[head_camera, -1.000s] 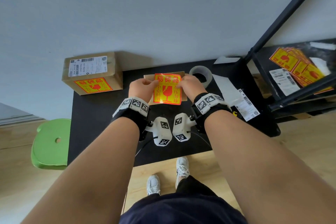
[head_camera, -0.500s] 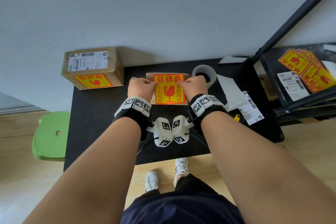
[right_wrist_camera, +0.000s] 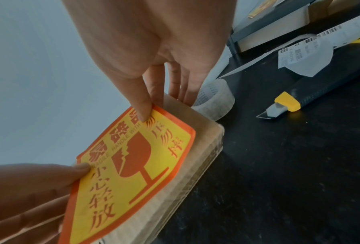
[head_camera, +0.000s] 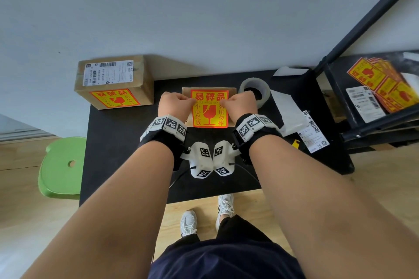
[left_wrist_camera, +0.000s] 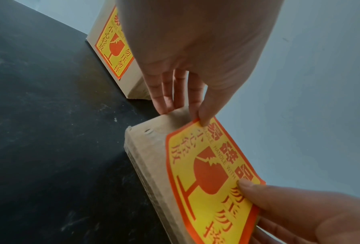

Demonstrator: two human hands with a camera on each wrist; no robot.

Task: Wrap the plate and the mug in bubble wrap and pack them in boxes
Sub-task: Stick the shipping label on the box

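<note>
A small flat cardboard box [head_camera: 232, 93] lies on the black table [head_camera: 118, 142] in front of me. A yellow and orange fragile sticker [head_camera: 209, 110] lies over its top. My left hand [head_camera: 191, 101] pinches the sticker's far left corner, thumb on top [left_wrist_camera: 204, 121], with the other fingers down behind the box's far edge. My right hand [head_camera: 223, 102] pinches the far right corner the same way, thumb [right_wrist_camera: 142, 115] on the sticker [right_wrist_camera: 133, 165]. A larger closed box [head_camera: 113, 81] with a shipping label and its own fragile sticker stands at the table's far left. No plate or mug shows.
A roll of clear tape [head_camera: 255, 90] sits just right of the small box. A utility knife [right_wrist_camera: 283, 105], white backing paper [head_camera: 285, 106] and shipping labels [head_camera: 313, 133] lie at the right. A black shelf [head_camera: 353, 129] holds more stickers [head_camera: 385, 84]. A green stool [head_camera: 62, 165] stands at the left.
The sticker was held up and tilted in front of the small box; both hands have brought it down so it now lies over the box's top.
</note>
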